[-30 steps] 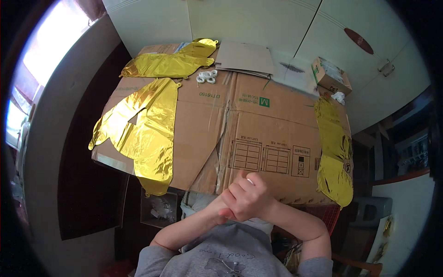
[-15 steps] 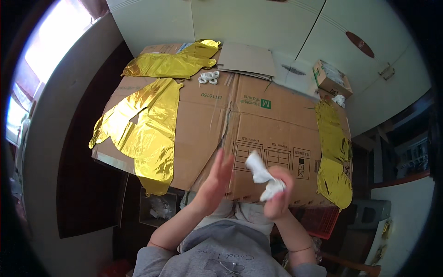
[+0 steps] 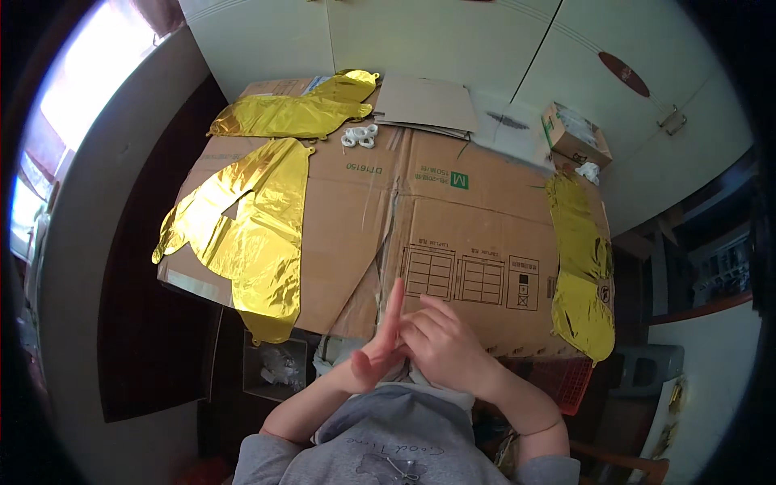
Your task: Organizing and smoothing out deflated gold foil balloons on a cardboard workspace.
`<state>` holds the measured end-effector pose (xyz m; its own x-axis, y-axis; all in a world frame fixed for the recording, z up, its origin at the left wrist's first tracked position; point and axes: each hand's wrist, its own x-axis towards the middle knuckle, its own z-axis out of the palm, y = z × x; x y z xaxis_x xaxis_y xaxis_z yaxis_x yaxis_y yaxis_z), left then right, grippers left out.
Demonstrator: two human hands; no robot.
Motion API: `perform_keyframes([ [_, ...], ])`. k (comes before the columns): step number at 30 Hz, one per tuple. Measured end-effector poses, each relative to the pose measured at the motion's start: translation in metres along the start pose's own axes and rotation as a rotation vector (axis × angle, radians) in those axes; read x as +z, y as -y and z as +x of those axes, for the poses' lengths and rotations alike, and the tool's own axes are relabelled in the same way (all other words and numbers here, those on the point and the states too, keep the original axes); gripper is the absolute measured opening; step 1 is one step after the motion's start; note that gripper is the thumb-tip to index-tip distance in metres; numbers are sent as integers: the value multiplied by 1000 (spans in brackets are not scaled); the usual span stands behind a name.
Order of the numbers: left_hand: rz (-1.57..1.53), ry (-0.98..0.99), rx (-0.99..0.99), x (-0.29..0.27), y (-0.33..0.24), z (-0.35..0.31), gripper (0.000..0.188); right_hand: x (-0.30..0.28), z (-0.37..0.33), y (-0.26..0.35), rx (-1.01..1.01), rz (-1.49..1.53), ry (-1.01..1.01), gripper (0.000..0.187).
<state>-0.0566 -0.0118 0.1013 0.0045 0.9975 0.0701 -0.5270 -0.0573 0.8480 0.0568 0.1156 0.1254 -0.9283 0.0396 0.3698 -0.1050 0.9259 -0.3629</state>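
Above my lap, at the near edge of the cardboard, my two hands meet. My left hand (image 3: 381, 343) is open, its fingers stretched upward and the thumb apart. Against its palm presses my right hand (image 3: 443, 343), back toward me, fingers bent and closed, index finger partly out. The crumpled white tissue that the right hand held a moment ago is hidden now between the hands. Flat gold foil balloons lie around: a large one (image 3: 271, 218) on the left, another (image 3: 295, 113) at the far left, and a long one (image 3: 580, 267) along the right edge.
A cardboard sheet (image 3: 343, 218) covers the table. Toward its far side sit small white rolls (image 3: 360, 136), grey card sheets (image 3: 427, 103) and a box (image 3: 576, 133) with a crumpled white wad (image 3: 588, 172) beside it. Below the table are a bin (image 3: 275, 372) and a red basket (image 3: 566, 384).
My right hand has moved left and in toward the left palm, and the white tissue has gone out of sight. My left hand stays upright, its thumb now spread. The view has shifted slightly.
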Motion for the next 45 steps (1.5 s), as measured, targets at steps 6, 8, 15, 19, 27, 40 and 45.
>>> perform_keyframes([
  [6, 239, 253, -32, -6, -15, -4, 133, 4, -11, -2, -62, 81, 19, 20],
  [8, 187, 277, -109, -2, -25, -4, 131, 9, -17, -1, -76, 66, -13, 17],
  [15, 606, 512, 27, -16, -28, -12, 123, -7, -14, 7, 228, 629, 456, 28],
  [19, 1041, 822, -344, -10, -48, -11, 117, -14, -23, 3, 231, 857, 571, 34],
  [27, 950, 295, 360, -45, -49, -7, 117, 23, -59, -11, 453, 1032, -208, 33],
  [40, 110, -155, 103, 5, -20, -6, 125, 33, -5, 39, 171, -182, -190, 43],
  [45, 245, 212, -16, -9, -26, -12, 136, 22, -8, 22, 10, -111, -160, 28],
])
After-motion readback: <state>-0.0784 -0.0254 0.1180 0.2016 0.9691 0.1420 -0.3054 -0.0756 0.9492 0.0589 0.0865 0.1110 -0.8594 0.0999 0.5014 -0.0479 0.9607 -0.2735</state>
